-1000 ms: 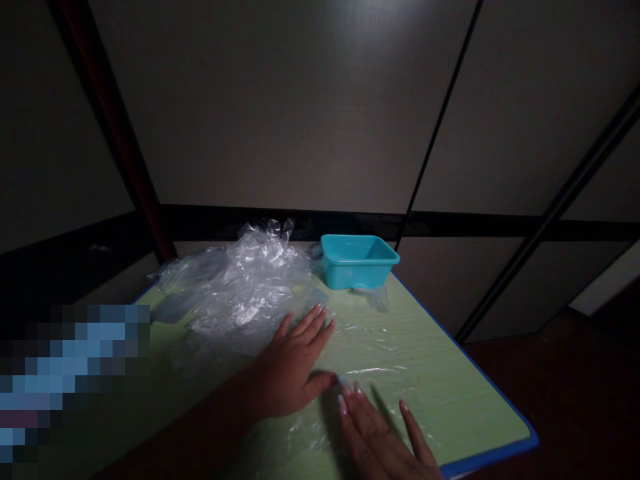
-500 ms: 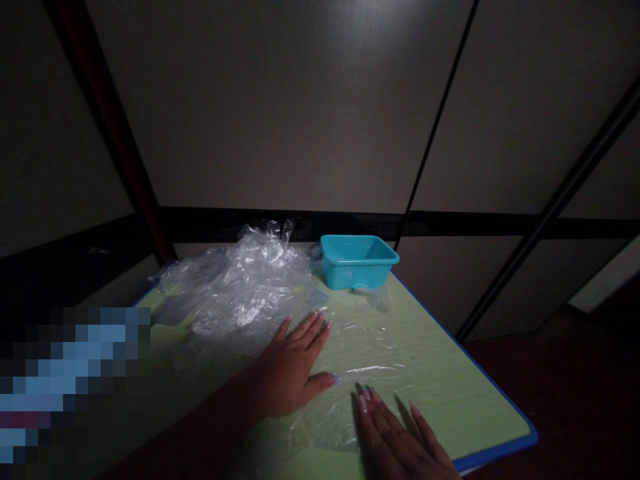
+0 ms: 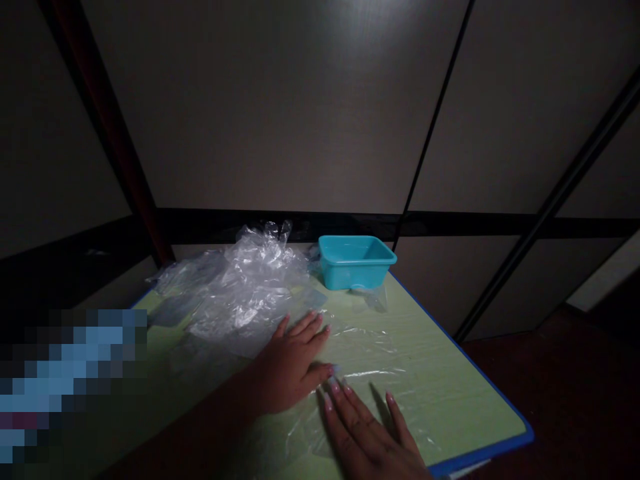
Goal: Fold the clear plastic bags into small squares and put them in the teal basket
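Note:
A clear plastic bag (image 3: 370,353) lies spread on the light green table (image 3: 450,387). My left hand (image 3: 290,367) rests on it with fingers spread, palm down. Just to the right and nearer to me, my right hand (image 3: 370,433) lies on the plastic, its fingers stretched out and the thumb apart. The right fingertips are close to the left thumb; whether they touch is hard to tell. A large heap of crumpled clear bags (image 3: 250,273) sits beyond my left hand.
A turquoise plastic basin (image 3: 355,273) stands at the table's far edge, with a small piece of clear plastic (image 3: 371,299) before it. Behind the table rises a dark panelled wall (image 3: 280,120). The table has a blue rim (image 3: 515,437).
My right hand has moved left and slightly up, closer to my left thumb. The left hand has stayed in about the same place.

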The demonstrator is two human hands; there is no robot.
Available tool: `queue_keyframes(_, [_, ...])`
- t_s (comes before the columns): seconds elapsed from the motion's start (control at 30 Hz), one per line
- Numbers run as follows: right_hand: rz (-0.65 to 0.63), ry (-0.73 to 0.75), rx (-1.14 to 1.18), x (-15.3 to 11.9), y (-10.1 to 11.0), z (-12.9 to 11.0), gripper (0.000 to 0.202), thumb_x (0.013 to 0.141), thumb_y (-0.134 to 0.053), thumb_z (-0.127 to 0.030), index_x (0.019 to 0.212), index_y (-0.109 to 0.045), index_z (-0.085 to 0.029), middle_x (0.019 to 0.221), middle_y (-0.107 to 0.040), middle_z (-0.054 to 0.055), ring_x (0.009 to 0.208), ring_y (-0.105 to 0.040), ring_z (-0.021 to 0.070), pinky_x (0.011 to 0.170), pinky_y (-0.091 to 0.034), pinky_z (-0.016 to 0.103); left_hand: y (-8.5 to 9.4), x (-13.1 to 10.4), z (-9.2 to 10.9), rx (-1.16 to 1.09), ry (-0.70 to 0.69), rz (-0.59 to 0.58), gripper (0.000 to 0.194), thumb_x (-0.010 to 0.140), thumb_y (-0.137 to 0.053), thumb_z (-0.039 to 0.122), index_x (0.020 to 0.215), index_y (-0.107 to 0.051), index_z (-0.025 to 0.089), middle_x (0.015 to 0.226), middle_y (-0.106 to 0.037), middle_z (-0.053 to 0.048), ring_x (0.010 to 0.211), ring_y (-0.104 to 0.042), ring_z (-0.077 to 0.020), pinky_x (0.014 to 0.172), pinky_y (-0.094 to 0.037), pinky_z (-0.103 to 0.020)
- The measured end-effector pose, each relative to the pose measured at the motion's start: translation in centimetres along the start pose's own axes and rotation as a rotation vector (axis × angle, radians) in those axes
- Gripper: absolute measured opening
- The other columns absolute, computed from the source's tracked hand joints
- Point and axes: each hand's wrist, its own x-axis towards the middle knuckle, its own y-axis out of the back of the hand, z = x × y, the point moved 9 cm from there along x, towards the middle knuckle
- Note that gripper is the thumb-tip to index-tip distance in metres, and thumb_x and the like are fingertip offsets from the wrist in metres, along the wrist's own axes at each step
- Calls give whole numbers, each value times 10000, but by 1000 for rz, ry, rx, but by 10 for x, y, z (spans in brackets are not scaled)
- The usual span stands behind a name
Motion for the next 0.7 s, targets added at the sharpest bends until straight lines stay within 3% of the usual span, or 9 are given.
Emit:
queue_keyframes(0.13, [-62,130,57,2,2,7,749,942,-444,-244,1432,118,-305,1430,-293,33,1249,-442,234,1001,-425,427,22,7,-23,-9,116,248,389,878,-532,379,1219,-579,199,1356,-508,-108,1327,-337,-304,1077,-202,-555])
queue_keyframes(0.23, [-87,92,85,3,12,15,748,934,-462,-341,1434,95,-315,1442,-270,48,1268,-408,277,1006,-385,526,28,11,-41,-12,182,319,292,857,-553,305,1097,-633,158,1285,-548,-144,1302,-348,-333,1059,-232,-551])
queue_keyframes(0.37, [-150,-115,113,9,24,28,772,863,-519,-494,1456,-91,-246,1465,-206,104,1312,-292,385,984,-209,718,26,18,-49,-53,161,304,202,861,-551,273,1030,-659,255,1279,-565,-72,1303,-358,-311,1052,-196,-598])
queue_keyframes(0.5, [-214,-249,175,14,25,35,691,863,-517,-447,1440,-222,-206,1473,-204,102,1339,-241,372,1012,-137,712,14,24,-46,-112,103,244,249,872,-543,248,1095,-640,300,1314,-556,-45,1313,-365,-292,1043,-72,-662])
queue_keyframes(0.7, [-242,-252,190,17,23,33,686,861,-516,-460,1431,-254,-180,1468,-207,106,1341,-250,361,1031,-144,691,10,26,-38,-209,40,227,341,877,-487,152,1163,-610,289,1276,-593,-28,1305,-397,-242,1063,53,-621])
